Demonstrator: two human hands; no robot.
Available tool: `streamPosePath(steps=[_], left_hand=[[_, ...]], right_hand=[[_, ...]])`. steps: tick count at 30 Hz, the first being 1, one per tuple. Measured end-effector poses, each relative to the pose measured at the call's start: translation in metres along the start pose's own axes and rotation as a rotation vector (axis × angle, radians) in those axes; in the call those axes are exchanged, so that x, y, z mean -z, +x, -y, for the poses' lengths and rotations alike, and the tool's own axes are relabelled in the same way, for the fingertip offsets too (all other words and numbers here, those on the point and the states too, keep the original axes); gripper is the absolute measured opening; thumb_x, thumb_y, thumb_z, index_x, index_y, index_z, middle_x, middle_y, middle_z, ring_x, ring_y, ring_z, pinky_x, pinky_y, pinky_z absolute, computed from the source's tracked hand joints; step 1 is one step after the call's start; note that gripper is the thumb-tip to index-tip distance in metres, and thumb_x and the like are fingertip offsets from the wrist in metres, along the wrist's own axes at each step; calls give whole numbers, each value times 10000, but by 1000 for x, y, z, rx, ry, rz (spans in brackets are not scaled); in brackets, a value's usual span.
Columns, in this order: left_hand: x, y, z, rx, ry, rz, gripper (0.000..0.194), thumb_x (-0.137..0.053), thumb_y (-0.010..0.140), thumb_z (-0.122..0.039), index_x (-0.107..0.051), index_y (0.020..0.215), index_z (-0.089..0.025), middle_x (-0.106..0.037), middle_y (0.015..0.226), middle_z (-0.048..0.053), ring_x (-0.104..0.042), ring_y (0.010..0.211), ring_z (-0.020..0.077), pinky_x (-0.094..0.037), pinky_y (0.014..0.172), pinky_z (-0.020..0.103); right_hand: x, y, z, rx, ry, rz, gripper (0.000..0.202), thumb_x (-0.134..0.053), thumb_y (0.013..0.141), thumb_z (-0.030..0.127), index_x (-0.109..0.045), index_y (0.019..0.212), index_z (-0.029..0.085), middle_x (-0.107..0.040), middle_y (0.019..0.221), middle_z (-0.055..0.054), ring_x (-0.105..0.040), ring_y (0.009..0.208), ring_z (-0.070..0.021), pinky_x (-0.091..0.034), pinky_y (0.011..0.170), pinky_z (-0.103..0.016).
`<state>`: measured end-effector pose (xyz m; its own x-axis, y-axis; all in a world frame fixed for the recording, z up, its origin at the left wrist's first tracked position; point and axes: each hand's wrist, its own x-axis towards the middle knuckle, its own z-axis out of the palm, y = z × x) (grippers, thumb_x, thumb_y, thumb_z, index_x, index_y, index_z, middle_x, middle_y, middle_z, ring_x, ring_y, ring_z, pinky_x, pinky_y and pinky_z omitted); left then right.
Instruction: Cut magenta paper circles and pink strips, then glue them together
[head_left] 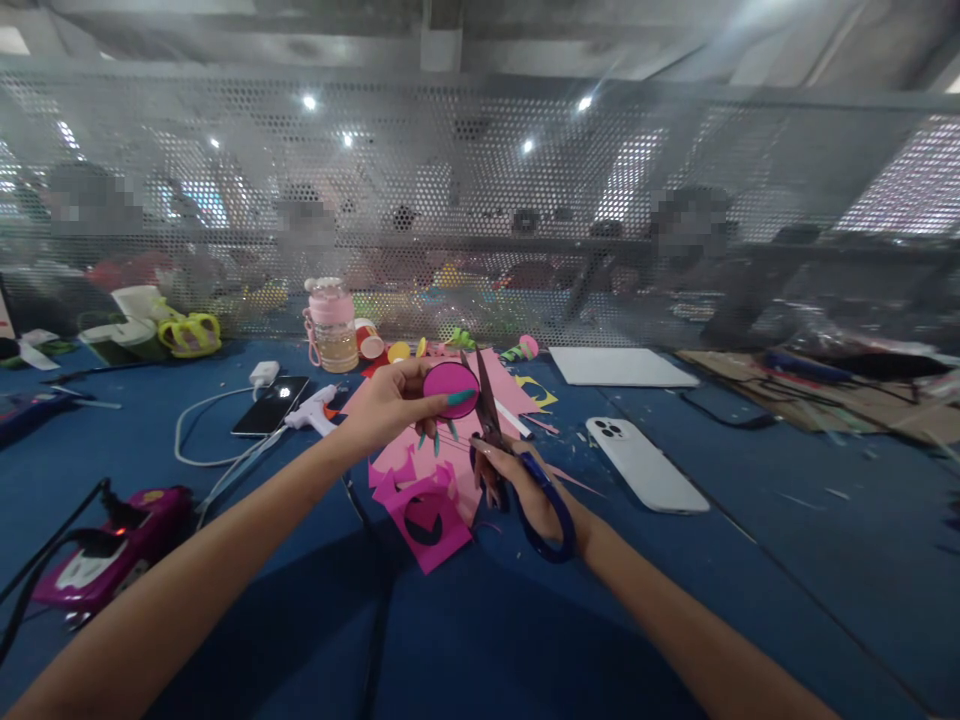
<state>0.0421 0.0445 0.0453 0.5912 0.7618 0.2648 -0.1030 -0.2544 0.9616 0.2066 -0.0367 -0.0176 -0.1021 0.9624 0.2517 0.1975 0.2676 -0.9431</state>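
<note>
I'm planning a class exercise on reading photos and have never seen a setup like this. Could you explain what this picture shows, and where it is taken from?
There is no machine here: a person works with two bare hands. The single picture comes from a camera worn on the head, looking forward and down.

The left hand holds up a magenta disc. The right hand holds scissors, their blades parted near the disc's edge.

On the blue table, below the hands, lies a magenta scrap with a round hole. Left of it are a glue gun, a black phone and a bottle; to the right is a white phone.
</note>
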Motion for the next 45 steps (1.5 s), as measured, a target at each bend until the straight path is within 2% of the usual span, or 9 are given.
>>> streamPosePath(steps=[11, 17, 25, 45], left_hand=[[-4, 0, 0, 31, -18, 6, 249, -751, 611, -218, -539, 707, -130, -598, 471, -38, -555, 354, 78, -423, 353, 168], [-4, 0, 1, 28, -13, 16, 311, -783, 573, -255, -524, 695, -132, -598, 482, -45, -547, 344, 69, -398, 340, 156], [-4, 0, 1, 6, -10, 17, 265, -751, 607, -245, -538, 715, -130, -584, 468, -45, -543, 351, 71, -404, 341, 161], [-3, 1, 7, -20, -1, 16, 291, -761, 617, -270, -524, 716, -134, -592, 457, -45, -565, 356, 80, -425, 348, 156]], right_hand=[[0, 0, 0, -26, 55, -4, 418, -446, 853, 559, -484, 641, 200, -419, 502, 59, -432, 438, -101, -345, 461, -244], [-1, 1, -1, -35, 77, -22, 437, -461, 826, 593, -493, 650, 196, -421, 504, 60, -433, 432, -98, -352, 456, -241], [0, 0, -2, -5, 61, -5, 431, -454, 836, 582, -500, 647, 198, -433, 518, 50, -442, 445, -102, -374, 461, -243], [-1, 0, 0, -57, 114, -6, 429, -458, 833, 580, -497, 648, 195, -423, 499, 61, -439, 430, -96, -354, 455, -235]])
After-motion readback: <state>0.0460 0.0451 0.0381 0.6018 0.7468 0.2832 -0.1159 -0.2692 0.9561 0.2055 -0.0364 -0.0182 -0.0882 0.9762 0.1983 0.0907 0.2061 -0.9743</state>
